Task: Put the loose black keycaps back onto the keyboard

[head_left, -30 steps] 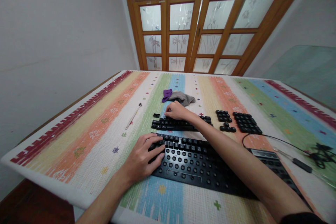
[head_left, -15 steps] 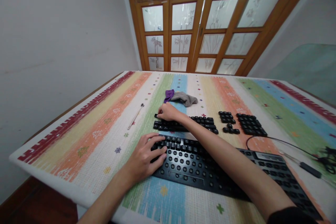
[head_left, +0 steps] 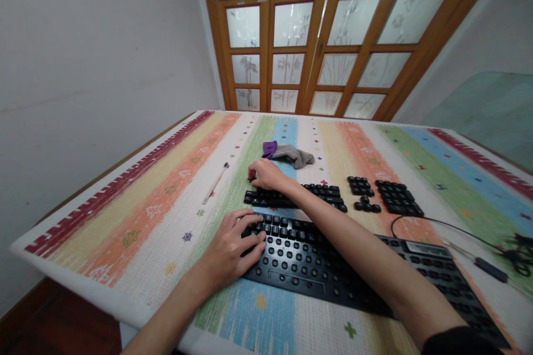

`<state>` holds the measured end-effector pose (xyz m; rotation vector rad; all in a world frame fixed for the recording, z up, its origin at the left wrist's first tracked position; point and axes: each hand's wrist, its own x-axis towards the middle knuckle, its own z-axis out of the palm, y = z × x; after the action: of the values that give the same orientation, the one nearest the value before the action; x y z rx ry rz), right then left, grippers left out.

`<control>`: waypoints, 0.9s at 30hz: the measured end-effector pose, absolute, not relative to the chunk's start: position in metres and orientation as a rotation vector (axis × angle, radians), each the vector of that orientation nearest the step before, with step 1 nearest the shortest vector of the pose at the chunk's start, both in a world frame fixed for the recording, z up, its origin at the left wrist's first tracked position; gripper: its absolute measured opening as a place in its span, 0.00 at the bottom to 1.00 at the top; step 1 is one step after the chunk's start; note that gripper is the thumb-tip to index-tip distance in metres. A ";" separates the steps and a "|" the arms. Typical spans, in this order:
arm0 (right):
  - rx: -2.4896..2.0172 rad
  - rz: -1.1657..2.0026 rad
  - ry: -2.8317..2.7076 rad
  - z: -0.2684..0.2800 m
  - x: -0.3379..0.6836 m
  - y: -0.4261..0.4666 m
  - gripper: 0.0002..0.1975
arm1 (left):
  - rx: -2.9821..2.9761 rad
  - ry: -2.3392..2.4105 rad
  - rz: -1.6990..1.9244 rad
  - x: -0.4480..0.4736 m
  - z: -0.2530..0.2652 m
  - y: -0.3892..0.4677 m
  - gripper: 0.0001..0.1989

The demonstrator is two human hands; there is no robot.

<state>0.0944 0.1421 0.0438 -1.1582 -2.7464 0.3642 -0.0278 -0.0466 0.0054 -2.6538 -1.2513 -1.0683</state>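
A black keyboard (head_left: 287, 272) lies at an angle on the table, most of its keycaps off and the bare key posts showing. My left hand (head_left: 233, 247) rests on its left end, fingers spread over the top rows and thumb on the board. Behind it, loose keycaps (head_left: 328, 193) sit in rows on the cloth. My right hand (head_left: 266, 175) reaches across to the left end of those rows, fingertips pinched on a small dark keycap (head_left: 252, 179), mostly hidden. My right forearm covers the middle of the keyboard.
A grey and purple cloth (head_left: 293, 156) lies just beyond my right hand. Left of the rows is a small thin brush (head_left: 215, 183). Further keycap groups (head_left: 400, 198) stand to the right, near a cable (head_left: 458, 231) and a dark-handled tool (head_left: 491, 269).
My right hand has lifted slightly, with a keycap from the left end of the back row at its fingertips. My left hand keeps its place on the keyboard.
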 end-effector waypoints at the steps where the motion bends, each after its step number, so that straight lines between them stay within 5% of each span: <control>1: -1.146 0.379 -2.761 0.044 0.094 0.143 0.11 | -2.653 -1.253 -1.073 -0.028 0.005 -0.047 0.08; 27: -1.198 0.469 -2.776 0.047 0.088 0.136 0.11 | -2.650 -1.242 -1.156 -0.028 0.003 -0.045 0.08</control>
<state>0.0882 0.1362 0.0475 -1.1980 -2.7760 0.4687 -0.0277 -0.0447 0.0026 -2.6501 -1.2415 -1.1557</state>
